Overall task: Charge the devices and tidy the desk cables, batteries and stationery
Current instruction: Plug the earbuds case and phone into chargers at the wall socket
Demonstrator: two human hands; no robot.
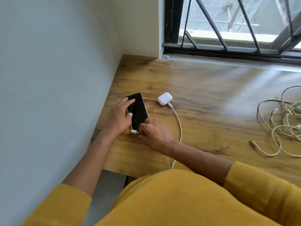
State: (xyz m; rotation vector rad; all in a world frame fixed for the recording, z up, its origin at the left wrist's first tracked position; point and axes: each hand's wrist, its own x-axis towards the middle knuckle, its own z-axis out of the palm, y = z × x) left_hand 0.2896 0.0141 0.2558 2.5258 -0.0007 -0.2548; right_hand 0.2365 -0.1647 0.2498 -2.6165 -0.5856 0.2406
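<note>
Phone (137, 110) flat on desk (203, 98), left hand (119, 116) fingers spread steadying it, right hand (154, 132) pinching plug (133, 131)

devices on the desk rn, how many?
2. A phone by the wall, under both hands, and a white earbud case to its right with a cable plugged in. More may lie out of frame.

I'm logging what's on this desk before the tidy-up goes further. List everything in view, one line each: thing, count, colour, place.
phone: 1, black screen, flat on the desk near the left wall
white plug: 1, white, at the phone's near end
earbuds case: 1, white, right of the phone
charging cable: 1, white, from the case to the desk's near edge
loose cables: tangle, count unclear, off-white, far right
desk: 1, wood brown
window grille: 1, black, behind the desk
left hand: rests on the phone
right hand: pinches at the plug
</note>
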